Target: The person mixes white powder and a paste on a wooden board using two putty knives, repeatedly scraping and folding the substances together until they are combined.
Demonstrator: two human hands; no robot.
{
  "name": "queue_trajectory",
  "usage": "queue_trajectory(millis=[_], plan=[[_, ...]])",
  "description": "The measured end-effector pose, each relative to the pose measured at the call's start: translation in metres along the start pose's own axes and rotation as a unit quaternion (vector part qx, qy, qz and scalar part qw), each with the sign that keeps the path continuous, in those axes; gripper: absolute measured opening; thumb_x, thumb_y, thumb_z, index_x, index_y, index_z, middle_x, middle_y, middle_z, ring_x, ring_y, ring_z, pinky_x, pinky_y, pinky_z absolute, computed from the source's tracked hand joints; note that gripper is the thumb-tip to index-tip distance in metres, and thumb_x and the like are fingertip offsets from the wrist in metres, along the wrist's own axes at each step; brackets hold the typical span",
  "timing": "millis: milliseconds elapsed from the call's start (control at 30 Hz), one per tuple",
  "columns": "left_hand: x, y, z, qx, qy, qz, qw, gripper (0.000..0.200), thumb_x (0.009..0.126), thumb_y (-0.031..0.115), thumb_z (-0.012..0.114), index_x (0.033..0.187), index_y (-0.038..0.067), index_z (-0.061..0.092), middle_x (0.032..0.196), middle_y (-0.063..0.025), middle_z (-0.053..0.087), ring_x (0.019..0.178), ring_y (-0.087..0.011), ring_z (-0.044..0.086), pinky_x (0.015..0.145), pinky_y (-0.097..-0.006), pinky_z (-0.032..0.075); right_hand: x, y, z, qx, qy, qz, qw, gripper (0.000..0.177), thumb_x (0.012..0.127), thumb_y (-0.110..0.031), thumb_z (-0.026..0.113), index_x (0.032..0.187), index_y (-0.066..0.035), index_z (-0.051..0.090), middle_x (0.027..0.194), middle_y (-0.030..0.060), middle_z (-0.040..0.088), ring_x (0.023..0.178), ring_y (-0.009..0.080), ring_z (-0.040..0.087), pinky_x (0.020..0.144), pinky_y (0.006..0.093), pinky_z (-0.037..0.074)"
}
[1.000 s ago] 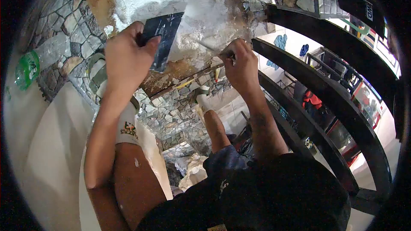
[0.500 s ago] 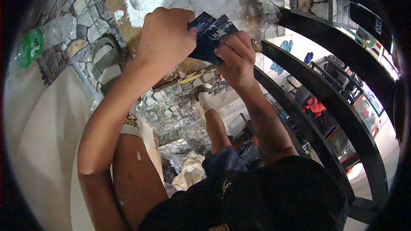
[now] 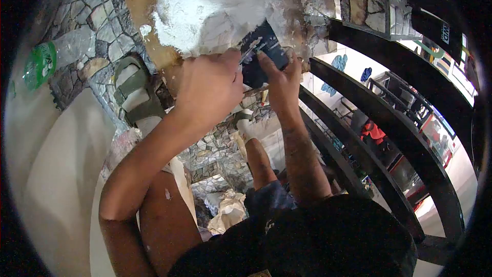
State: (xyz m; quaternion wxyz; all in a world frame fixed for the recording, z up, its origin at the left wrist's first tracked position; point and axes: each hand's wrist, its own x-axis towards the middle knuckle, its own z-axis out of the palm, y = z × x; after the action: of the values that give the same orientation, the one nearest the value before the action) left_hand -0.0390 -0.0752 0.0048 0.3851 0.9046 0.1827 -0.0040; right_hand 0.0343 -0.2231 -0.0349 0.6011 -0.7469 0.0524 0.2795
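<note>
Over the near edge of a brown wooden board (image 3: 134,0), both my hands hold dark, flat putty spreaders smeared with white paste. My right hand (image 3: 283,84) pinches a spreader (image 3: 277,54) with the thumb lying across its face. In the closed fingers of my left hand (image 3: 210,84) is a second spreader, turned nearly edge-on against the first and mostly hidden. White putty (image 3: 189,15) is spread in a thick, uneven layer on the board just beyond the hands.
Black curved metal bars (image 3: 379,100) run along the right side. At the left lie a clear plastic bottle with a green label (image 3: 40,65) and pale sheeting (image 3: 77,149). My sandalled foot (image 3: 134,90) rests on stone-patterned flooring; a crumpled bag (image 3: 229,210) lies below.
Both hands have come lower and closer together. The left spreader has turned from face-on to nearly edge-on against the right one. More of the white putty shows.
</note>
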Motion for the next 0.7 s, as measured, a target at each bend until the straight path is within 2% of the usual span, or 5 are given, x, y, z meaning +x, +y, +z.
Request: queue_trajectory(millis=[267, 433, 467, 600, 700], plan=[[0.013, -0.051, 0.009, 0.019, -0.004, -0.058, 0.998, 0.02, 0.075, 0.015, 0.062, 0.086, -0.001, 0.062, 0.067, -0.0202, 0.061, 0.061, -0.0346, 0.06, 0.056, -0.0403, 0.047, -0.009, -0.02, 0.013, -0.184, 0.031, -0.101, 0.977, 0.02, 0.073, -0.003, 0.067, 0.085, -0.003, 0.051, 0.073, 0.0086, 0.058, 0.064, 0.0167, 0.057, 0.057, 0.0284, 0.046], [0.018, -0.074, -0.022, -0.063, 0.085, -0.116, 0.988, 0.022, 0.071, 0.018, 0.069, 0.082, -0.001, 0.063, 0.059, -0.021, 0.057, 0.051, -0.0258, 0.057, 0.053, -0.0322, 0.047, -0.037, 0.039, -0.021, -0.404, -0.142, -0.355, 0.831, 0.021, 0.058, 0.007, 0.059, 0.073, -0.007, 0.051, 0.073, 0.0091, 0.053, 0.064, 0.0274, 0.055, 0.054, 0.0367, 0.044], [0.019, -0.081, -0.026, -0.098, 0.107, -0.125, 0.981, 0.019, 0.073, 0.013, 0.07, 0.084, -0.002, 0.064, 0.058, -0.0132, 0.06, 0.048, -0.0129, 0.052, 0.05, -0.0252, 0.043, -0.045, 0.062, -0.018, -0.411, -0.181, -0.387, 0.805, 0.021, 0.058, 0.003, 0.06, 0.074, -0.007, 0.051, 0.076, 0.0085, 0.054, 0.065, 0.0265, 0.055, 0.054, 0.0371, 0.043], [0.02, -0.081, -0.038, -0.317, 0.139, -0.15, 0.926, 0.007, 0.078, 0.004, 0.065, 0.083, -0.002, 0.065, 0.067, 0.0011, 0.062, 0.057, -0.0015, 0.05, 0.051, -0.0193, 0.041, -0.064, 0.113, 0.01, -0.438, -0.223, -0.416, 0.765, 0.023, 0.056, -0.005, 0.06, 0.077, -0.008, 0.051, 0.08, 0.0069, 0.053, 0.066, 0.0254, 0.054, 0.054, 0.0377, 0.043], [0.017, -0.089, -0.038, -0.312, 0.135, -0.145, 0.929, 0.009, 0.078, 0.004, 0.066, 0.084, -0.002, 0.065, 0.069, 0.0, 0.063, 0.059, -0.0018, 0.051, 0.053, -0.0184, 0.041, -0.068, 0.119, 0.031, -0.408, -0.165, -0.406, 0.801, 0.023, 0.054, -0.005, 0.058, 0.075, -0.008, 0.049, 0.077, 0.0072, 0.049, 0.062, 0.0264, 0.051, 0.053, 0.0384, 0.042]])
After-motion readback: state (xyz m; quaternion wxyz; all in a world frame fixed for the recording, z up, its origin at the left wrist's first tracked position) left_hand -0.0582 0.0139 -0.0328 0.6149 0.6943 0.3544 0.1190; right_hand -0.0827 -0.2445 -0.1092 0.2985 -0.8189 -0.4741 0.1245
